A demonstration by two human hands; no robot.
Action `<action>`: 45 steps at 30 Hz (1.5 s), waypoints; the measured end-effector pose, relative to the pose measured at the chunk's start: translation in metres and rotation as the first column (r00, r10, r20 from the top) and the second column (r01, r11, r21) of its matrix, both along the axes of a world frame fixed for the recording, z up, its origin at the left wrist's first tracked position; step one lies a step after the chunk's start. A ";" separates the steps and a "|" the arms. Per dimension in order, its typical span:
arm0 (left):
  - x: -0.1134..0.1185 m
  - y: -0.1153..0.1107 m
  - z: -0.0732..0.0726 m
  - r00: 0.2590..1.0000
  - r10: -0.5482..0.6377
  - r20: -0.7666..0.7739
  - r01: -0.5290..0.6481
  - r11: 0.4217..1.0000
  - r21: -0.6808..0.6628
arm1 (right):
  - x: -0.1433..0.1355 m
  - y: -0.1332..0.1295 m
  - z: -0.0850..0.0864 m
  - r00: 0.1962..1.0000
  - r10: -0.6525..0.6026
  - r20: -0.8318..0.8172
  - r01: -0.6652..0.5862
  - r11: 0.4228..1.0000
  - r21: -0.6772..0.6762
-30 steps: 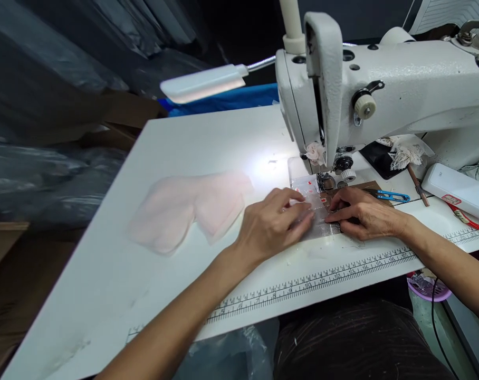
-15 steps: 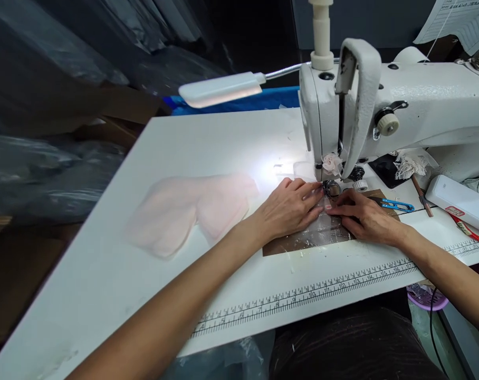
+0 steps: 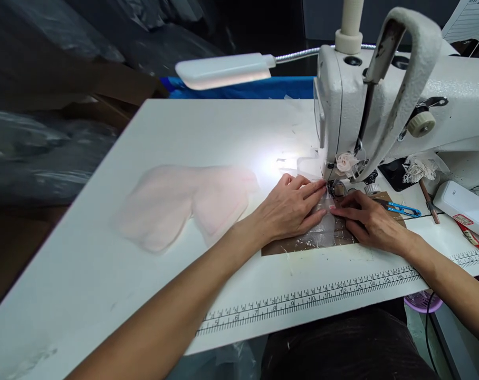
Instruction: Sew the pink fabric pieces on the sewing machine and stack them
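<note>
At the presser foot of a white sewing machine [image 3: 336,105], a piece of thin, sheer whitish fabric [image 3: 324,228] lies over a brown plate [image 3: 281,248]. My left hand [image 3: 293,208] rests flat with its fingers stretched out, the tips just left of the foot. To the right of the foot, my right hand [image 3: 372,221] has thumb and forefinger pinched at the fabric's edge; the fingers partly cover it. Pale pink sheer pieces [image 3: 180,203] lie spread on the table left of my left forearm. The needle itself is hard to make out.
A lamp [image 3: 226,71] lights the white table [image 3: 223,126]. Right of my right hand lie blue thread snips [image 3: 403,210], a brown stick [image 3: 428,200], a white box-shaped device [image 3: 465,208] and red-handled scissors [image 3: 477,240]. A printed ruler [image 3: 303,303] runs along the front edge.
The camera view has moved closer to the machine, which appears larger and farther right. Both hands keep nearly the same place at the presser foot.
</note>
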State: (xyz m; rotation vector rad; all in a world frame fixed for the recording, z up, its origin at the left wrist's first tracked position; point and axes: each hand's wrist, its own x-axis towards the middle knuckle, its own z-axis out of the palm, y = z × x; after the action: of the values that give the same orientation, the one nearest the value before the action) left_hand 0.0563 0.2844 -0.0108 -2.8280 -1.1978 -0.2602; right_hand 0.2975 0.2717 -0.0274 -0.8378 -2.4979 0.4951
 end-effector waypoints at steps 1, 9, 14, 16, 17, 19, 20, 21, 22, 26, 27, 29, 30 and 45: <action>0.000 0.000 0.000 1.000 -0.005 -0.002 0.005 1.000 0.005 | 0.000 0.000 0.000 1.000 0.004 -0.008 -0.004 1.000 0.006; 0.001 -0.001 -0.003 0.999 0.010 0.038 -0.010 1.000 0.009 | 0.000 0.000 -0.001 0.999 0.006 -0.035 -0.004 0.999 0.032; 0.001 0.000 -0.003 1.000 0.011 -0.026 -0.010 0.999 0.034 | 0.000 0.000 -0.002 0.999 0.013 -0.042 -0.011 0.998 0.057; 0.001 0.000 -0.003 0.999 0.001 -0.036 0.001 0.999 0.052 | 0.000 0.000 -0.002 0.999 0.014 -0.045 -0.011 0.998 0.065; 0.000 0.000 -0.003 0.999 -0.005 -0.040 0.008 0.998 0.065 | 0.000 0.000 -0.002 0.999 0.011 -0.042 -0.008 0.998 0.065; -0.001 0.000 -0.004 0.999 -0.024 -0.048 0.029 0.994 0.104 | 0.000 0.000 -0.003 1.000 0.000 -0.029 0.002 0.998 0.060; -0.001 0.000 -0.004 0.998 -0.034 -0.050 0.041 0.991 0.126 | 0.000 0.000 -0.003 1.000 -0.006 -0.022 0.007 0.998 0.058; -0.001 0.000 -0.005 0.998 -0.044 -0.050 0.051 0.988 0.146 | 0.000 0.000 -0.003 1.000 -0.011 -0.015 0.012 0.998 0.057; -0.001 0.000 -0.005 0.998 -0.050 -0.047 0.057 0.985 0.163 | 0.000 0.000 -0.004 1.000 -0.015 -0.011 0.016 0.998 0.058; 0.000 0.000 -0.006 0.998 -0.040 -0.055 0.049 0.983 0.175 | 0.000 0.000 -0.004 1.000 -0.012 -0.025 0.014 0.997 0.080; 0.000 0.000 -0.006 0.998 -0.036 -0.060 0.045 0.985 0.169 | 0.000 0.000 -0.005 0.999 -0.011 -0.037 0.014 0.996 0.092; 0.001 -0.001 -0.005 0.997 -0.032 -0.065 0.042 0.986 0.159 | 0.000 0.000 -0.005 0.998 -0.009 -0.055 0.015 0.993 0.115; 0.002 -0.001 -0.004 0.997 -0.033 -0.064 0.042 0.987 0.158 | 0.000 -0.001 -0.006 0.998 -0.011 -0.060 0.018 0.992 0.122; 0.004 -0.001 -0.012 0.979 -0.194 0.053 0.156 0.899 0.409 | 0.002 0.002 -0.006 0.998 0.015 -0.053 -0.007 0.990 0.144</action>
State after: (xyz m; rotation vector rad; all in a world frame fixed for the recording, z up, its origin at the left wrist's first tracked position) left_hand 0.0607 0.2829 -0.0224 -2.5756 -0.7842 -0.5815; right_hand 0.2998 0.2734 -0.0336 -0.7453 -2.4561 0.3323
